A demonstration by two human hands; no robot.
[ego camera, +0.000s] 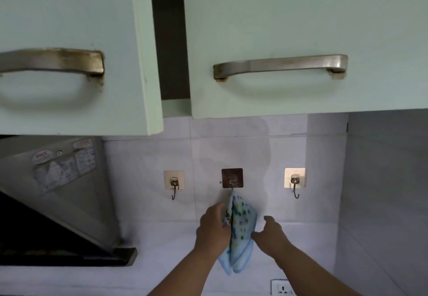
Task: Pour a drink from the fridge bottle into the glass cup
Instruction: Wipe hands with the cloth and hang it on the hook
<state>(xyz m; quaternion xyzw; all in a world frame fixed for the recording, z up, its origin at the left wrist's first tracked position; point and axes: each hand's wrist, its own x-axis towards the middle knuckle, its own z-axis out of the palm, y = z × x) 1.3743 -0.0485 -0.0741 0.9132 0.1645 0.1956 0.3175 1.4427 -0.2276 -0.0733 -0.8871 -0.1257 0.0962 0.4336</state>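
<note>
Our left hand (212, 228) pinched the spotty towel (239, 230) hanging from the middle hook (232, 179). Our right hand (269, 234) was open, just touching it. We saw no bottle or glass here. Glass is probably slippery and breaks, so hold its sides.

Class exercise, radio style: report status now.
Both hands on spotted towel at middle hook: left hand gripping, right hand touching. Bottle, glass out of view.
</note>
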